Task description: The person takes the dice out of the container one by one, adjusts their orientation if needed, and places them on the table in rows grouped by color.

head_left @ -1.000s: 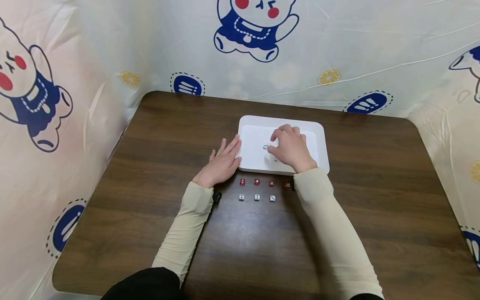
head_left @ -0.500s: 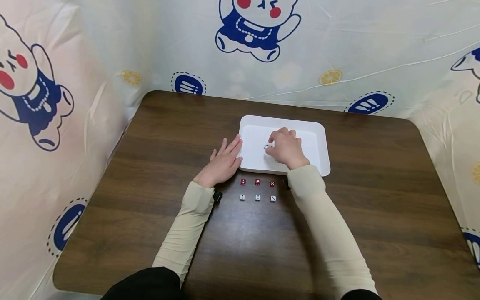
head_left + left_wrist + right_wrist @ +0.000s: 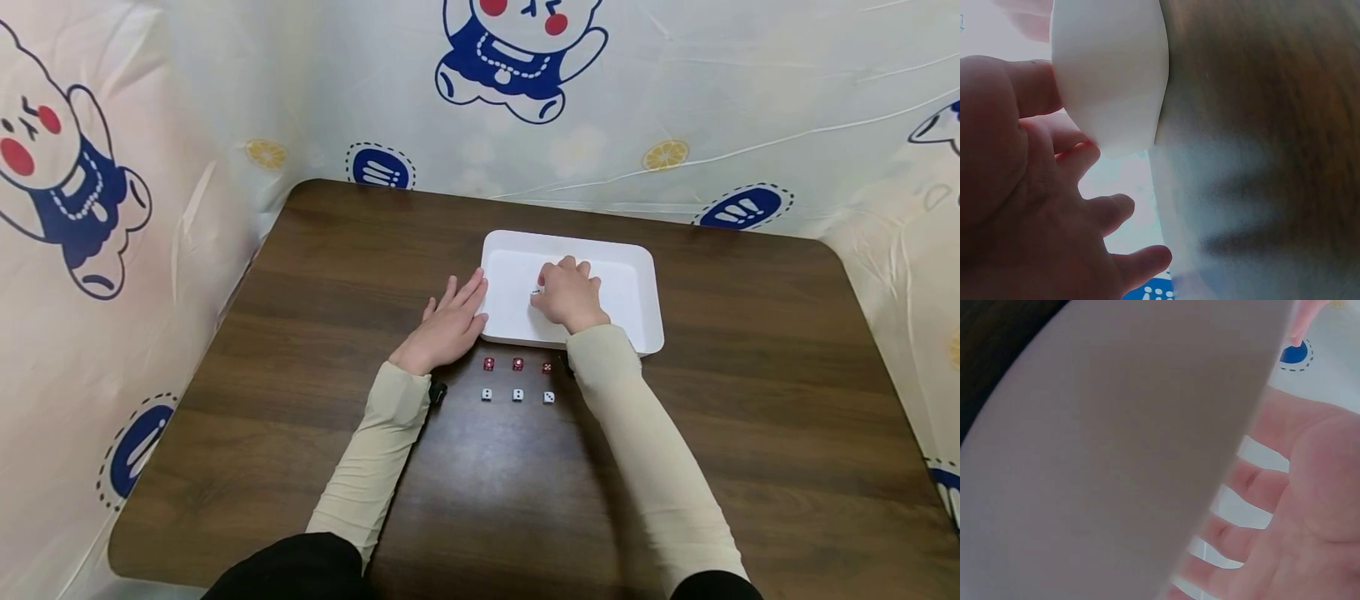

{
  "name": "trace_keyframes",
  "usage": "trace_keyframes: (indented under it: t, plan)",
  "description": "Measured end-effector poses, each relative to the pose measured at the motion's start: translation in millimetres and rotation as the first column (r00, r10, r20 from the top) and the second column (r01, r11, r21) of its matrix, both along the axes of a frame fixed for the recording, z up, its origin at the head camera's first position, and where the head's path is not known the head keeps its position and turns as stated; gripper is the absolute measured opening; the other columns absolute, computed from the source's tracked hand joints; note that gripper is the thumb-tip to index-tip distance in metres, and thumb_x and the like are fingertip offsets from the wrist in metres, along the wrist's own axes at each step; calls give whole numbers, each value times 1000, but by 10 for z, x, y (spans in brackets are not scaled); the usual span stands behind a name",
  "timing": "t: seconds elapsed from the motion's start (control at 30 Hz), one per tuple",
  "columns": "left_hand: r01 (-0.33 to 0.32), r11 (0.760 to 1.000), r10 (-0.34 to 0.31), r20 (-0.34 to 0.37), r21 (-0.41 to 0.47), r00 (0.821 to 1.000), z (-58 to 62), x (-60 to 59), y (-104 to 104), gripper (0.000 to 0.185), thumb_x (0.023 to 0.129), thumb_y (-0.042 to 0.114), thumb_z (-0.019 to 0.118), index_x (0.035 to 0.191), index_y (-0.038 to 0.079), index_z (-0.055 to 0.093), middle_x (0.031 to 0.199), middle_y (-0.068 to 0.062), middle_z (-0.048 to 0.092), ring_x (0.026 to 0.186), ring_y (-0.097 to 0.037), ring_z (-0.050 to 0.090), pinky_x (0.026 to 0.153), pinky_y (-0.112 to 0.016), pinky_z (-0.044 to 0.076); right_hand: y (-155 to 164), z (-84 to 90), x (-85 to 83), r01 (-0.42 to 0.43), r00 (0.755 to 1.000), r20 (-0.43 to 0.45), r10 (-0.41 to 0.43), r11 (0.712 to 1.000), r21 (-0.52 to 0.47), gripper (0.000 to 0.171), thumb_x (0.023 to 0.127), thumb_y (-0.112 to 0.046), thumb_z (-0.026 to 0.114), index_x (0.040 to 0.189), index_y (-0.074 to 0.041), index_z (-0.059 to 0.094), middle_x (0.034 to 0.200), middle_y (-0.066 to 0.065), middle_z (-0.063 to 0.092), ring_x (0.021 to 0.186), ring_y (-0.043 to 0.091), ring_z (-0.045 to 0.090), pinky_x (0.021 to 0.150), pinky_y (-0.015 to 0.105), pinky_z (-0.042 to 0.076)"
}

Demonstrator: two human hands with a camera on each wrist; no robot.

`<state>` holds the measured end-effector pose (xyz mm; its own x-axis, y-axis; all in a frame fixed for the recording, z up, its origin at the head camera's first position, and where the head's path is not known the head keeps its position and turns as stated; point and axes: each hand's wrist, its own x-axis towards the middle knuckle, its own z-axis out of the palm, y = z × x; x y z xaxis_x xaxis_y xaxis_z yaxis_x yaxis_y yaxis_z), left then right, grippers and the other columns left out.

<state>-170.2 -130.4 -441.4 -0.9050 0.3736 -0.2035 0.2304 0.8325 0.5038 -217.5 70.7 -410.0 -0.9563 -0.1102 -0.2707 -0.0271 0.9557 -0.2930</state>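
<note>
A white tray [image 3: 622, 323] lies on the table, with my left hand [image 3: 442, 329] against its left side. The fingers of that hand are straight and touch the tray's outer wall [image 3: 1110, 75], as the left wrist view shows. Over the tray's middle, my right hand [image 3: 570, 293] has its thumb and index finger around a small white die [image 3: 536, 292], which they seem to pinch. In the right wrist view, the tray wall [image 3: 1129, 450] hides the fingertips of the right hand [image 3: 1316, 487].
In front of the tray stand a row of red dice [image 3: 517, 364] and a row of white dice [image 3: 517, 395]. The right sleeve [image 3: 637, 425] passes just right of them. Patterned curtains [image 3: 300, 75] surround the brown table [image 3: 360, 242].
My right hand has shifted slightly left and brought its thumb and index finger together at the white die. A second die in the tray and a fourth red die have become covered. The left hand stays.
</note>
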Motion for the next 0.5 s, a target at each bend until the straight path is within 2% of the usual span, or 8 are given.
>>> trace_keyframes:
  t: [0.2,0.5]
  plan:
    - [-3,1000,3,-3,4,1000,2,1,1,58,105,36,32,156,20,11,163,10,-2,151,-31,-4,114,-65,10,-20,-25,-16,-5,1000,20,4,1000,17,28,91,-24,60,112,-6,61,120,19,47,113,37,36,97,56,32]
    - [-10,1000,10,-3,12,1000,-12,-3,2,58,104,36,32,156,20,12,163,11,-3,151,-30,-4,114,-66,9,-42,-74,-33,-10,1000,20,9,1000,22,23,90,-22,58,107,-6,61,120,19,46,113,37,35,96,56,32]
